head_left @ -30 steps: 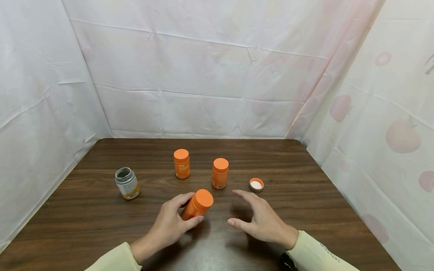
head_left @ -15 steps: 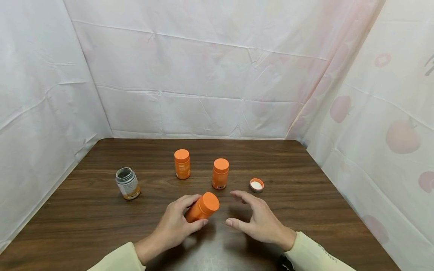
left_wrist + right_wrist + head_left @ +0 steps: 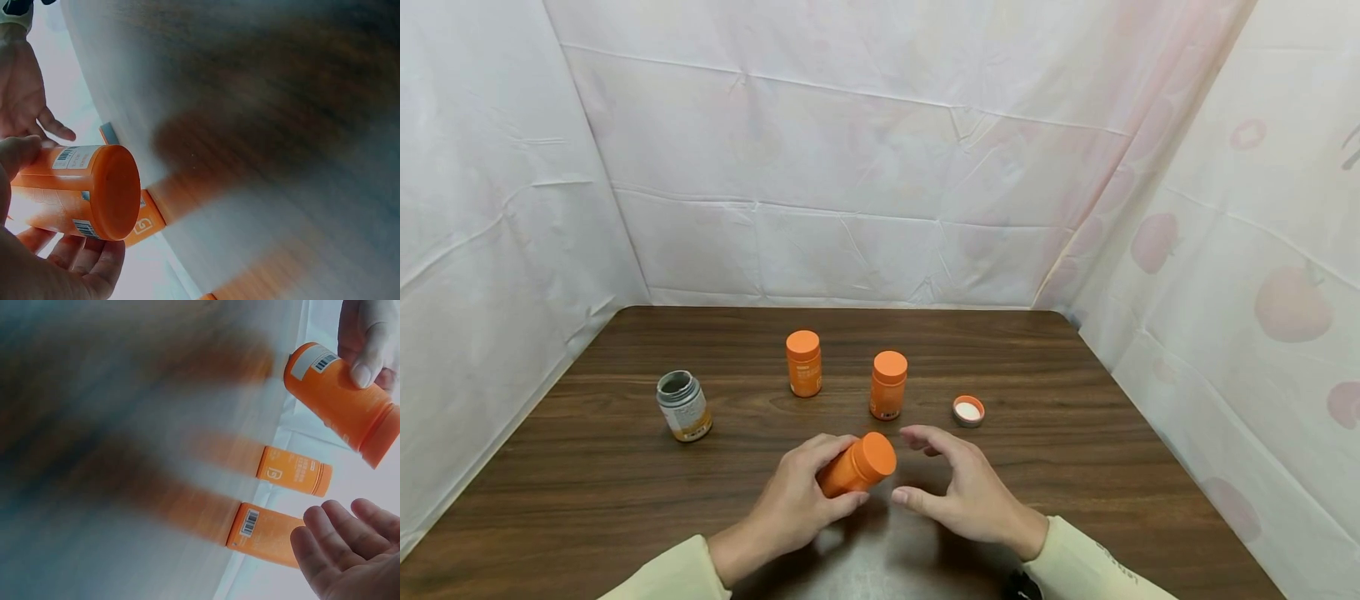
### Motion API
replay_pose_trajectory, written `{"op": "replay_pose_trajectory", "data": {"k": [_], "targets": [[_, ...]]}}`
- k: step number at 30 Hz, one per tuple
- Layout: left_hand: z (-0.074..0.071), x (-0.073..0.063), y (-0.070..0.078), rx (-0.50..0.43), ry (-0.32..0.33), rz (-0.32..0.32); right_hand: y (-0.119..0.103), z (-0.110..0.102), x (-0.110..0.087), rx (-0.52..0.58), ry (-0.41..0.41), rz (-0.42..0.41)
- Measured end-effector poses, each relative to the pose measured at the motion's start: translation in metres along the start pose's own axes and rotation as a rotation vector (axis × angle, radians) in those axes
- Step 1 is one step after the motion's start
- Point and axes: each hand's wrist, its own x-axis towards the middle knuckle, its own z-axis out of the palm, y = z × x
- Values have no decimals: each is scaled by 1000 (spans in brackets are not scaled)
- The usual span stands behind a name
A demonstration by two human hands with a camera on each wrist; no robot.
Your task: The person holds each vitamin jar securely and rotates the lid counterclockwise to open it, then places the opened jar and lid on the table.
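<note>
My left hand (image 3: pixel 797 496) grips an orange bottle (image 3: pixel 859 465) round its body, thumb on the near side. The bottle leans right, its orange screw cap towards my right hand (image 3: pixel 973 496). In the left wrist view the bottle's base (image 3: pixel 119 192) and barcode labels face the camera, raised off the table. My right hand is just right of the cap, thumb and fingers spread apart, holding nothing. The right wrist view shows its fingertips (image 3: pixel 315 519) apart from the held bottle. Behind the hands stand two more capped orange bottles, a left one (image 3: pixel 805 367) and a right one (image 3: pixel 888 387).
On the left of the brown wooden table (image 3: pixel 565 492) stands an uncapped grey jar (image 3: pixel 685 408). An upturned cap (image 3: pixel 967 411) with an orange rim and white inside lies right of the bottles. Pale curtains (image 3: pixel 850 167) enclose the back and sides.
My left hand has moved right and slightly nearer me, tilting the bottle further right. My right hand has shifted a little left, so the gap to the cap has narrowed.
</note>
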Motion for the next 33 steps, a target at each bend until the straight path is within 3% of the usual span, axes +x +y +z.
{"op": "replay_pose_trajectory", "data": {"k": [8,17,33], "targets": [[3,0,0,7,-10,9,-3,3,3,16,-2,3],[6,0,1,24,-24,5,-4,7,6,-5,15,-66],[9,-1,1,54,-68,-7,-8,11,10,-7,-3,-19]]}}
